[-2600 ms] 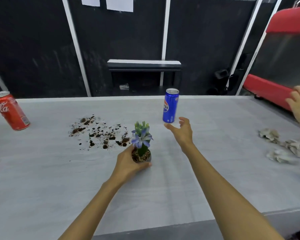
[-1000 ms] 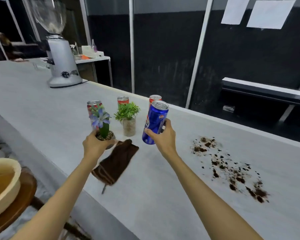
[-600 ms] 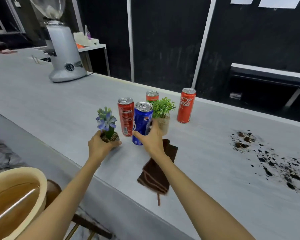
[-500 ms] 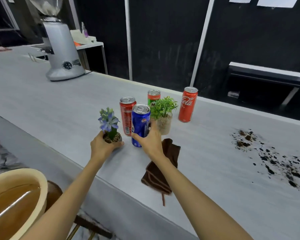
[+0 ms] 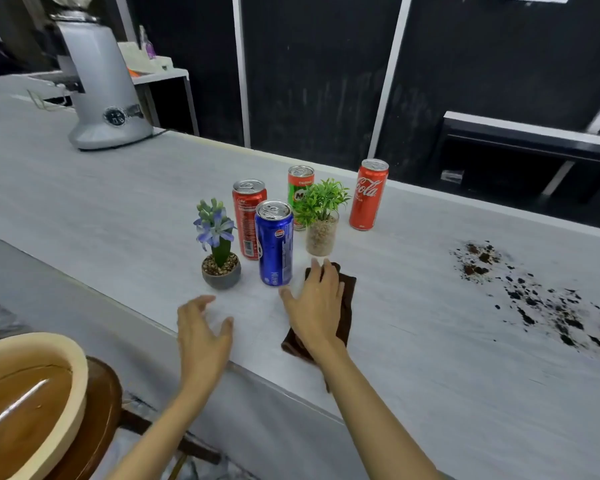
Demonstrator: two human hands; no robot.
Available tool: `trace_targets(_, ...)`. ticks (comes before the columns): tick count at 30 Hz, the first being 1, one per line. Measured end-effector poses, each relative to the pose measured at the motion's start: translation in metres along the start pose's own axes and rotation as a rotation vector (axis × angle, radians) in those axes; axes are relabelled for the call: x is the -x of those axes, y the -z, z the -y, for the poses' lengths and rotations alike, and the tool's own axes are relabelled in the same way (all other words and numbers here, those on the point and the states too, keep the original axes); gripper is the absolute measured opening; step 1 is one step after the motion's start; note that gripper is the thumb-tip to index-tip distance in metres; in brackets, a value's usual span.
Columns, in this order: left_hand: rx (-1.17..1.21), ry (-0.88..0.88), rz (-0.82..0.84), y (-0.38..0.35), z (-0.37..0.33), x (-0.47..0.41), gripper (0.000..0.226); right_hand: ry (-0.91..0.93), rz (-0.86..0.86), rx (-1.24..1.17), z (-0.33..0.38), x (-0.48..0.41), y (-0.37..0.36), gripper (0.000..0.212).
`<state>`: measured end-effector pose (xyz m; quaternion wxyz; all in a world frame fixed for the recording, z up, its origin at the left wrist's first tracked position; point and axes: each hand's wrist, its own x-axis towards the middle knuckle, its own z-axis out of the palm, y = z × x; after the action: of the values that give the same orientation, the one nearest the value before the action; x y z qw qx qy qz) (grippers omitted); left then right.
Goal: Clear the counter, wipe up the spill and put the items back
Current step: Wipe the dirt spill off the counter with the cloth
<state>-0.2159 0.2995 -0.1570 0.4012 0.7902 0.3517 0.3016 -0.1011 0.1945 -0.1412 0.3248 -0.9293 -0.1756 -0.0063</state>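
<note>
On the grey counter [image 5: 84, 209] stand a blue Pepsi can [image 5: 274, 243] and a small grey pot with a purple flower [image 5: 219, 252], both upright and free of my hands. My left hand [image 5: 201, 336] hovers open just in front of the pot. My right hand [image 5: 315, 308] lies flat with spread fingers on a dark brown cloth [image 5: 346, 308] beside the blue can. Behind stand two red cans [image 5: 248, 218] [image 5: 368, 195], a green can [image 5: 299, 187] and a green plant in a glass [image 5: 321, 220]. A dark coffee-ground spill [image 5: 534, 296] spreads at the right.
A silver coffee grinder [image 5: 101, 84] stands at the counter's far left. Below the counter's front edge, a wooden bowl [image 5: 25, 403] rests on a round stool at the lower left. A dark wall and a black shelf [image 5: 527, 133] lie behind the counter.
Both hands carried the flower pot and the blue can leftward to the group of cans, set them down and let go. My right hand has dropped onto the brown cloth.
</note>
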Motion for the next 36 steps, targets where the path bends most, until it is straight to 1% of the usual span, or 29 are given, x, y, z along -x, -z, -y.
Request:
trace_targets(1,-0.037,-0.106,0.053,-0.004,0.0,0.009,0.031,0.008,0.028,0.118,-0.006,0.007,-0.002,0.073)
trace_targets(2,-0.087,-0.206,0.119,-0.007,0.0,0.014,0.027,0.043,0.05,0.206,-0.011,0.012,-0.005,0.069)
trace_targets(4,-0.165,-0.334,0.246,-0.016,-0.006,0.018,0.03,0.124,0.067,0.282,-0.022,0.017,-0.005,0.06)
trace_targets(7,-0.235,-0.446,0.381,-0.031,-0.019,0.021,0.04,0.225,0.117,0.258,-0.042,0.013,0.008,0.052)
trace_targets(9,-0.281,-0.528,0.502,-0.046,-0.027,0.023,0.044,0.257,0.137,0.238,-0.061,0.012,0.02,0.049)
trace_targets(11,-0.338,-0.594,0.597,-0.062,-0.035,0.027,0.047,0.247,0.134,0.231,-0.082,0.012,0.036,0.046)
trace_targets(14,-0.444,-0.663,0.671,-0.083,-0.046,0.033,0.052,0.183,0.1,0.23,-0.118,0.013,0.066,0.045)
trace_targets(17,-0.457,-0.685,0.717,-0.096,-0.053,0.035,0.055,0.101,0.061,0.214,-0.155,0.015,0.099,0.047)
trace_targets(19,-0.443,-0.69,0.744,-0.103,-0.058,0.035,0.055,0.013,-0.008,0.154,-0.178,0.017,0.122,0.049)
trace_targets(21,-0.423,-0.695,0.754,-0.109,-0.062,0.033,0.055,-0.089,-0.109,0.056,-0.195,0.018,0.144,0.05)
trace_targets(24,-0.363,-0.683,0.769,-0.121,-0.07,0.028,0.053,-0.211,-0.304,-0.169,-0.201,0.009,0.163,0.047)
trace_targets(26,-0.332,-0.664,0.761,-0.132,-0.078,0.022,0.051,-0.209,-0.371,-0.272,-0.187,-0.001,0.159,0.048)
trace_targets(27,-0.321,-0.649,0.748,-0.138,-0.081,0.018,0.05,-0.167,-0.356,-0.282,-0.177,-0.006,0.152,0.05)
trace_targets(29,-0.312,-0.617,0.723,-0.151,-0.088,0.01,0.049,-0.05,-0.256,-0.225,-0.157,-0.019,0.131,0.054)
trace_targets(32,-0.327,-0.582,0.698,-0.168,-0.095,0.004,0.047,0.089,-0.111,0.019,-0.147,-0.037,0.096,0.055)
trace_targets(34,-0.347,-0.567,0.681,-0.177,-0.098,0.002,0.049,0.123,-0.075,0.142,-0.155,-0.049,0.084,0.053)
trace_targets(36,-0.381,-0.573,0.675,-0.186,-0.102,0.002,0.051,0.149,-0.046,0.191,-0.169,-0.063,0.087,0.051)
